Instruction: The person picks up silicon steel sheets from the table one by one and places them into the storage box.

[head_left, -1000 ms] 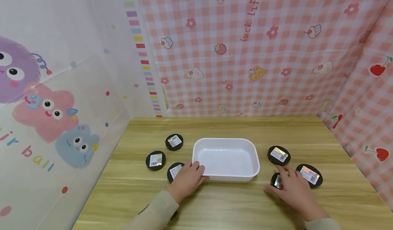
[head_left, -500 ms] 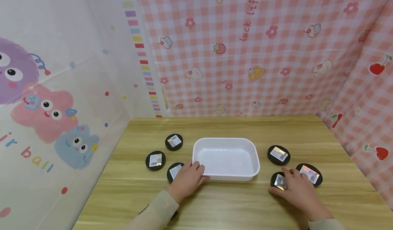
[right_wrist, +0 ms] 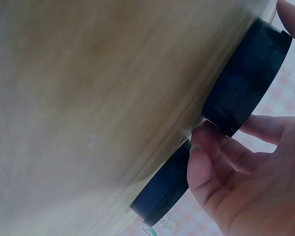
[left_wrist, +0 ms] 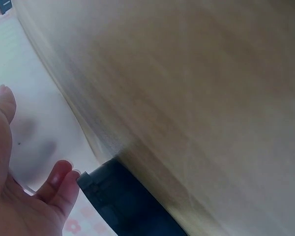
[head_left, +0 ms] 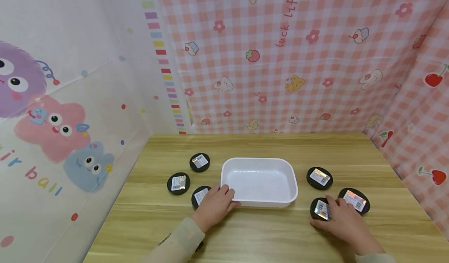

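Note:
My left hand (head_left: 214, 202) grips the near left corner of a white rectangular plastic tray (head_left: 266, 204), thumb on the outside and fingertips over the rim. On the right, my right hand (head_left: 345, 222) holds a flat black round case (head_left: 318, 208) with a silver barcode label on top. Its thumb is at the near side and the fingers reach round the far side. The right wrist view shows that case (right_wrist: 248, 76) between thumb and fingers, low over the wood. Just behind the fingers is another black case (head_left: 356, 200), partly covered by the hand.
A third black case (head_left: 319, 178) lies farther back on the right. Left of the tray are a back case (head_left: 200, 161), a leftmost case (head_left: 178, 183) and one (head_left: 200, 196) partly behind my left hand. Printed cloths (head_left: 273, 99) bound the wooden table (head_left: 259, 239).
My right hand has shifted slightly right and toward me, and its thumb and fingers have closed round the near black case. The left hand stays on the tray.

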Available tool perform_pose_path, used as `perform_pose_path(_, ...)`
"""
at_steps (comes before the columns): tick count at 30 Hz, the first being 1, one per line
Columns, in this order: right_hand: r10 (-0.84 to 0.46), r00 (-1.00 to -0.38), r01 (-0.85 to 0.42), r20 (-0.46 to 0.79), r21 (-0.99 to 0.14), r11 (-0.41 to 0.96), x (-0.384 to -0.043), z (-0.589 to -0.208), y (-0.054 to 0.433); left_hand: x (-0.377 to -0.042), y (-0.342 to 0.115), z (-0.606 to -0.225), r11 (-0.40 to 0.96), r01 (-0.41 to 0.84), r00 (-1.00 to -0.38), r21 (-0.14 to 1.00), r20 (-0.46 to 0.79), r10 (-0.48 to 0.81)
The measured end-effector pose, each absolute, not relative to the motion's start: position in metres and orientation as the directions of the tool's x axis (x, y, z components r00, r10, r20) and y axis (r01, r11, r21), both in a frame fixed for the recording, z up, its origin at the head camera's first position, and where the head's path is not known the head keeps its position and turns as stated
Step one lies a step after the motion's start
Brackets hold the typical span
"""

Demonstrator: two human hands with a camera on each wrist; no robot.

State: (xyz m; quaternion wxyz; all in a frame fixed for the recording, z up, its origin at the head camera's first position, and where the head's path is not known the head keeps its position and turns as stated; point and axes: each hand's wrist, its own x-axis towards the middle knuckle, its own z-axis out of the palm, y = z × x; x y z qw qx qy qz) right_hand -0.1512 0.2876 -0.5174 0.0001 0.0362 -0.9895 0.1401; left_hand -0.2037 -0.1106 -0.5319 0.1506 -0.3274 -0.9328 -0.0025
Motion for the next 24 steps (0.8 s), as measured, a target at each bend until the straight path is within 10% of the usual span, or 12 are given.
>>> perform_pose_path(24, -0.069, -0.997, -0.078, 0.037, -0.396, 0.915, -0.154, -0.5182, 0.2913, -0.2027, -0.1117, -0.5306, 0.774, 0.624, -0.722, -0.111, 0.298, 0.625)
